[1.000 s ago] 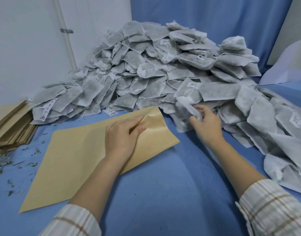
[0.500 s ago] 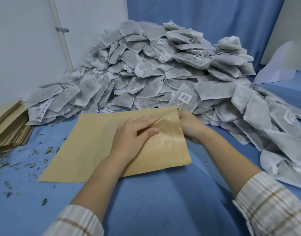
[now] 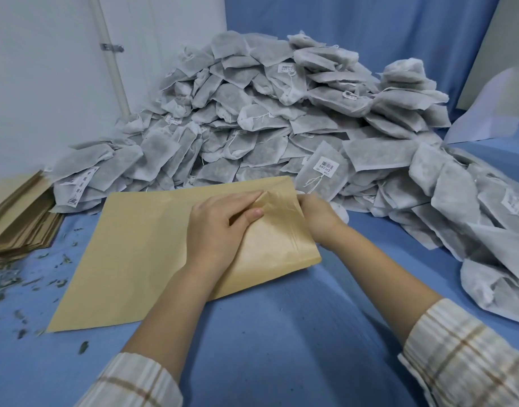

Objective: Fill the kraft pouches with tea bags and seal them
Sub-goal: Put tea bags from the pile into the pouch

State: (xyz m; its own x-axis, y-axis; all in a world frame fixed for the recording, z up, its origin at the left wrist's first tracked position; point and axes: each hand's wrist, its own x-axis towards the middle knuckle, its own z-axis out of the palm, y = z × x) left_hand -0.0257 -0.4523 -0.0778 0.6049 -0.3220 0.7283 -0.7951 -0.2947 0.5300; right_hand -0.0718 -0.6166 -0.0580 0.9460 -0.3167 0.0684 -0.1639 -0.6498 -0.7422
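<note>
Blue cloth over the table (image 3: 281, 356) lies bare nearest the person, between two striped sleeves. One flat tan kraft paper pouch (image 3: 152, 248) lies just beyond, its translucent mouth end turned right; the left hand (image 3: 220, 227) pinches the upper layer there, while the right hand (image 3: 317, 215) reaches in at the mouth, its fingers hidden, grip unclear. Farther back, a heap of grey-white tea bags (image 3: 281, 118), too many to count, crowds the wall and right edge, with a stack of spare kraft pouches (image 3: 17, 215) far left.
</note>
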